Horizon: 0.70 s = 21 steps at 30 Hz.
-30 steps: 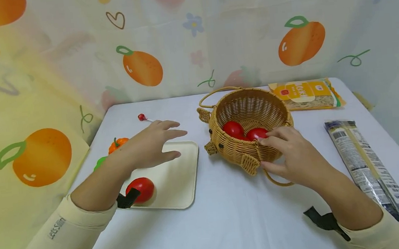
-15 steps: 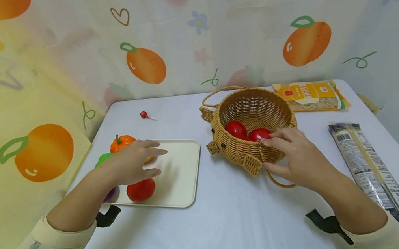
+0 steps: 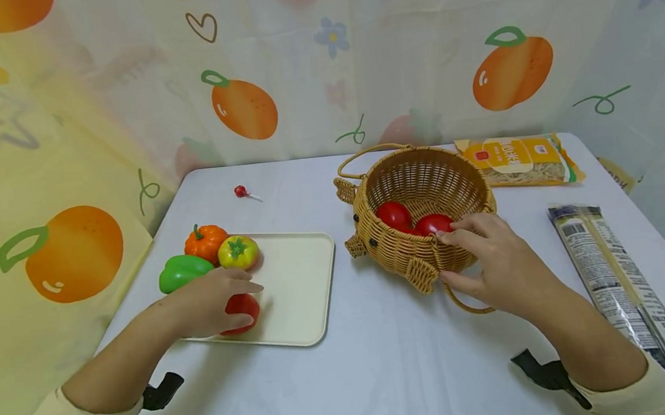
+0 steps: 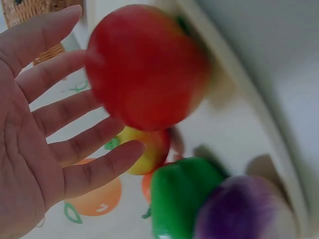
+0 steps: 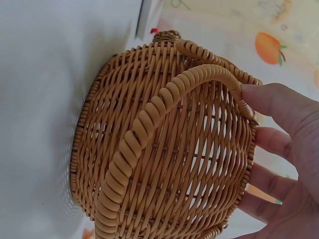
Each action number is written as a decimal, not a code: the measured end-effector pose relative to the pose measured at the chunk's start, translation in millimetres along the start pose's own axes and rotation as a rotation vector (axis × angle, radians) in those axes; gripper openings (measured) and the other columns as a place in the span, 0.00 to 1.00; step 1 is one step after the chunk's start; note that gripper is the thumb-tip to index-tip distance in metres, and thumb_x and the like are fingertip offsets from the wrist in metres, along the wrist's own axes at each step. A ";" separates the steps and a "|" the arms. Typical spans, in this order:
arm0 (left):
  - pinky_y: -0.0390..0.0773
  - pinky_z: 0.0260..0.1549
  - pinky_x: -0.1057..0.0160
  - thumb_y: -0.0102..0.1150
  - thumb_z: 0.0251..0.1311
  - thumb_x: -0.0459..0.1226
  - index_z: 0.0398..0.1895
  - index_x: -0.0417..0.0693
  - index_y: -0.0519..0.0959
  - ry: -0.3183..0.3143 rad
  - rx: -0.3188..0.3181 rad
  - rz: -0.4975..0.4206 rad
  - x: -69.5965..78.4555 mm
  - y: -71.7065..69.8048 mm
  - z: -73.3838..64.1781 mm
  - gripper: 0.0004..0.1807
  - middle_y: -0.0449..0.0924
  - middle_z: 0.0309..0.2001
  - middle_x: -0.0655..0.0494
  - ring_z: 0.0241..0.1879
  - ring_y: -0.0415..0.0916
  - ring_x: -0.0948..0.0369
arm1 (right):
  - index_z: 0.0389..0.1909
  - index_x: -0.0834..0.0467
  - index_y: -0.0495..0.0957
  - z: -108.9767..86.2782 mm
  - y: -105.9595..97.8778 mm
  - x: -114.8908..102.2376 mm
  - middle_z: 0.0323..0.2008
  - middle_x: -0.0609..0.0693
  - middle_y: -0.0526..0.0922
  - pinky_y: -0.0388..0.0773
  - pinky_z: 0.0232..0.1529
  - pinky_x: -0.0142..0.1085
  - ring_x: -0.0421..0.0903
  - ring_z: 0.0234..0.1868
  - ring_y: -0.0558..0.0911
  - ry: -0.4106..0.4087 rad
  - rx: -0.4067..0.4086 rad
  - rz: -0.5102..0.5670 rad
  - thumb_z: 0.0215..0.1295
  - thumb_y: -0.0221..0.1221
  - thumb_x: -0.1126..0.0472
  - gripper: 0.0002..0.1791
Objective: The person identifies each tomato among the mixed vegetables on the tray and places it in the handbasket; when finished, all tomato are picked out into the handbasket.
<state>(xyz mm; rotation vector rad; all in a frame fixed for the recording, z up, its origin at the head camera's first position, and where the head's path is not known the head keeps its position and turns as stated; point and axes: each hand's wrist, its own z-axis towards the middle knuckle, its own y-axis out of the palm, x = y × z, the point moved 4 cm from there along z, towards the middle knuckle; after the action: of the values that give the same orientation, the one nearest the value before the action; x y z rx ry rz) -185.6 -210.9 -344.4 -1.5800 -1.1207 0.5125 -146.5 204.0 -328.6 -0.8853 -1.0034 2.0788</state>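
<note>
My left hand [image 3: 216, 303] is above the left part of a cream tray [image 3: 298, 289]. Its fingers are spread and fairly straight, beside and over a red, round, tomato-like piece [image 3: 243, 309]; I cannot tell whether they touch it. Also on the tray are a yellow-red piece with a green calyx [image 3: 238, 252], a green bell pepper [image 3: 184, 271] and a purple-white piece [image 4: 244, 211], which my left hand hides in the head view. My right hand [image 3: 498, 265] grips the near rim of a fish-shaped wicker basket [image 3: 396, 254], thumb outside. Red round pieces [image 3: 433, 224] lie inside it.
An orange pumpkin-shaped piece [image 3: 206, 243] is at the tray's back left corner. A lollipop [image 3: 242, 191] lies farther back. A yellow food packet [image 3: 518, 161] is behind the basket, and a long silver packet [image 3: 618, 281] lies at the right.
My left hand has come down and to the left, from above the tray to the red piece, uncovering the yellow-red and green pieces. My right hand stays on the basket rim.
</note>
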 end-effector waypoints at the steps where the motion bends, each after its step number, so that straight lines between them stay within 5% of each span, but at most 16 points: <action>1: 0.85 0.50 0.51 0.73 0.59 0.44 0.61 0.51 0.83 0.005 -0.006 -0.001 -1.0 2.4 0.1 0.25 0.78 0.62 0.46 0.61 0.74 0.45 | 0.51 0.57 0.85 -0.2 0.2 0.1 0.49 0.55 0.79 0.82 0.48 0.55 0.57 0.55 0.75 0.001 0.000 0.000 0.47 0.79 0.58 0.27; 10: 0.86 0.42 0.56 0.75 0.57 0.41 0.59 0.52 0.84 0.026 -0.043 -0.022 -5.8 10.6 -1.0 0.24 0.81 0.56 0.51 0.52 0.76 0.53 | 0.51 0.57 0.85 -0.7 0.9 0.7 0.49 0.56 0.79 0.82 0.50 0.55 0.57 0.55 0.75 -0.001 0.003 0.002 0.47 0.79 0.58 0.27; 21: 0.85 0.43 0.56 0.74 0.58 0.39 0.59 0.52 0.84 0.045 -0.037 -0.018 -6.9 9.1 -0.7 0.24 0.81 0.55 0.55 0.53 0.75 0.54 | 0.53 0.56 0.85 -0.4 1.0 1.0 0.52 0.57 0.79 0.81 0.51 0.57 0.58 0.57 0.75 0.028 -0.025 0.002 0.49 0.79 0.57 0.28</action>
<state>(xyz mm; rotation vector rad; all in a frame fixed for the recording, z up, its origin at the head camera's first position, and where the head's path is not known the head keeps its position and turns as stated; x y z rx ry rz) -184.6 -216.9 -354.0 -1.6042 -1.1151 0.4442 -147.0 204.5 -329.9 -0.9257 -1.0158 2.0543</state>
